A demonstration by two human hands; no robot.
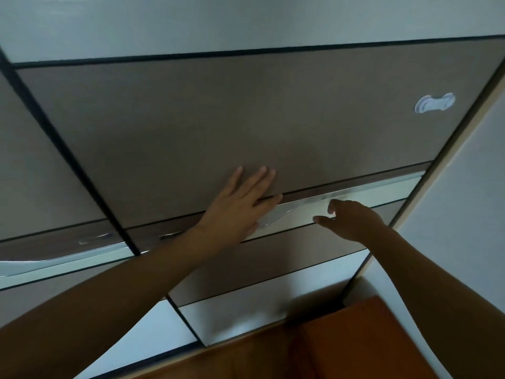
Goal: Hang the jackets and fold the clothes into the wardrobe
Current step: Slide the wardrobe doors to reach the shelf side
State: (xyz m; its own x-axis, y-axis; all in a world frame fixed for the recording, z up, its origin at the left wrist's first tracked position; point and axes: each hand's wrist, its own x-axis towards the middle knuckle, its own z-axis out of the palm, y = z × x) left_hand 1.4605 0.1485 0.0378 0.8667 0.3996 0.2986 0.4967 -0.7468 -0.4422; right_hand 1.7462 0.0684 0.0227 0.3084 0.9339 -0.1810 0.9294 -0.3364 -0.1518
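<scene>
A brown wardrobe door [246, 113] fills the view, seen close and tilted. My left hand [240, 203] lies flat on its panel with the fingers straight. My right hand [352, 217] reaches to the silver handle strip [363, 191] that crosses the door, fingers loosely bent at the strip's lower edge; whether they hook it is unclear. No jackets or clothes are in view.
A second brown door [35, 165] stands to the left past a dark gap. A white plastic latch [434, 103] sits at the upper right of the door. A white wall [464, 187] runs along the right. An orange-brown surface [341, 348] lies below.
</scene>
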